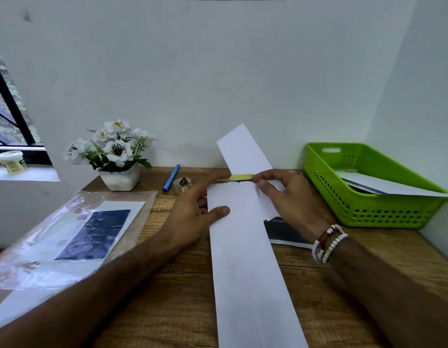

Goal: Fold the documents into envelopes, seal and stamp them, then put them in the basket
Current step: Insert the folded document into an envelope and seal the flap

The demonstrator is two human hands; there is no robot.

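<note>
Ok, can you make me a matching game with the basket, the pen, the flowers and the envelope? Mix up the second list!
Things:
1 basket
2 pen
3 flowers
4 envelope

Clues:
A blue
B in a white pot
C long, flat and white
D green

Pairs: 1-D, 2-A, 3-B, 4-C.

White envelope [243, 259], document [241, 177] at its mouth
</note>
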